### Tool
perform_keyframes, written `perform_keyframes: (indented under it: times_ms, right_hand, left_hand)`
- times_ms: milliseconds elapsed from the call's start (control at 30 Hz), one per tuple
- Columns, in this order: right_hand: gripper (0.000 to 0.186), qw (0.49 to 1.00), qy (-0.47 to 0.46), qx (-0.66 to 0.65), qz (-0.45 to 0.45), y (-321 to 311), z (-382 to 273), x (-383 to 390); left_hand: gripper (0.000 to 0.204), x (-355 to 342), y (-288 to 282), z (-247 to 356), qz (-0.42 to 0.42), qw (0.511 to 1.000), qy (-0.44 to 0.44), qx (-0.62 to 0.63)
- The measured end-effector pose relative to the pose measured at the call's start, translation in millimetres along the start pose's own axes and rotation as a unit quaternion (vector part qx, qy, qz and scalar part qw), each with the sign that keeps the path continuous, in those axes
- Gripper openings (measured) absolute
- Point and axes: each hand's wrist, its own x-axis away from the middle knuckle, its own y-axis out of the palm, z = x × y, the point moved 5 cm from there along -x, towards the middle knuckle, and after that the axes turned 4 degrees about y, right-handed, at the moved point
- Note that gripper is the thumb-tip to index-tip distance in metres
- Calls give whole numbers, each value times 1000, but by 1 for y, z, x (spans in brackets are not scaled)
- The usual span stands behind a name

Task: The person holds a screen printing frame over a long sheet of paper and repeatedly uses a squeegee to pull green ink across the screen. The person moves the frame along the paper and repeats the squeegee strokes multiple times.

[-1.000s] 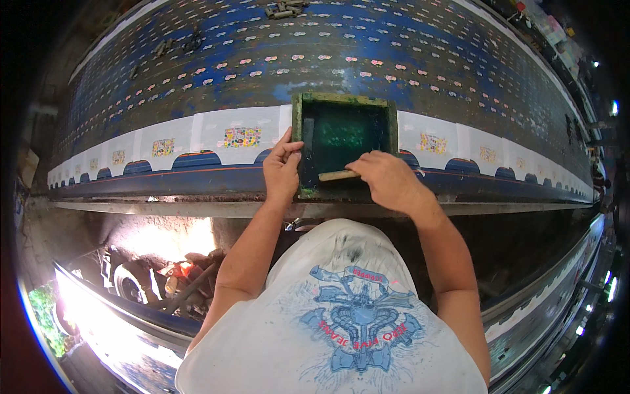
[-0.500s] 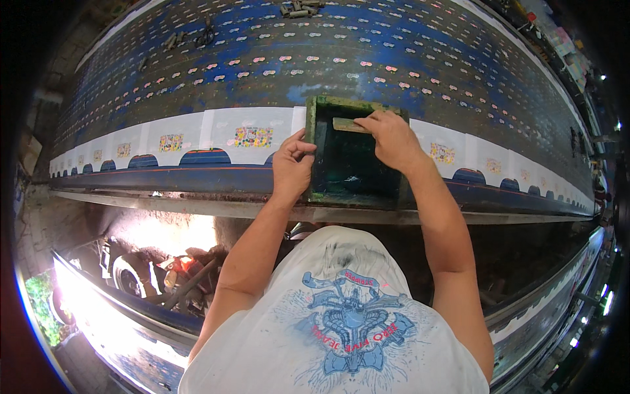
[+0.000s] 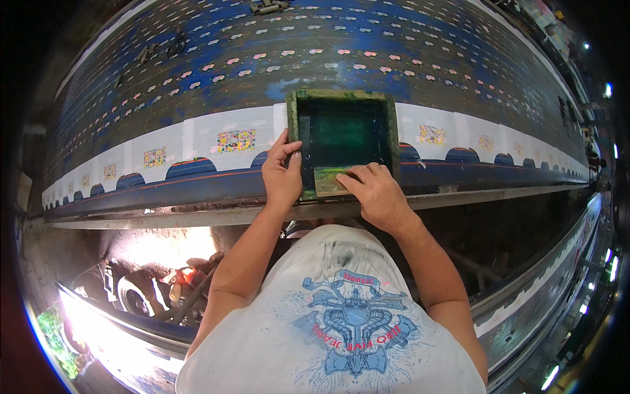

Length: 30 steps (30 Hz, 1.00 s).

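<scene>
A square screen-printing frame (image 3: 390,125) with a dark green mesh lies on a strip of white printed pieces along the long table's near edge. My left hand (image 3: 282,174) grips the frame's left side, fingers curled along it. Near the frame's bottom, my right hand (image 3: 377,190) holds a flat, green-stained squeegee (image 3: 328,182) against the inside of the frame. The white pieces (image 3: 167,138) on either side of the frame carry small colourful rectangular prints.
The wide blue-grey tabletop (image 3: 197,111) bears rows of small printed shapes and some grey cylindrical objects (image 3: 266,8) at the back. Below left are a wheel and red machinery (image 3: 190,276). Another long table (image 3: 98,328) runs behind my body.
The squeegee and my right hand were low at first, rose to the frame's top half a second ago, and are now back down at its bottom edge. My left hand stays on the frame.
</scene>
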Motion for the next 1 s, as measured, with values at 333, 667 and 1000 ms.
perform_keyframes:
  times_ms: [333,667,1000]
  right_hand:
    - [47,982,114,-65,135,-5,32,55]
    - [40,895,210,-282,273,-30,148,136]
    - [42,891,184,-327,256,-86,265,216]
  left_hand:
    - [42,2,3,17,-13,985,50,-163]
    - [33,16,104,26,-9,993,115,-31]
    - [32,45,243,-5,-2,999,47,-8]
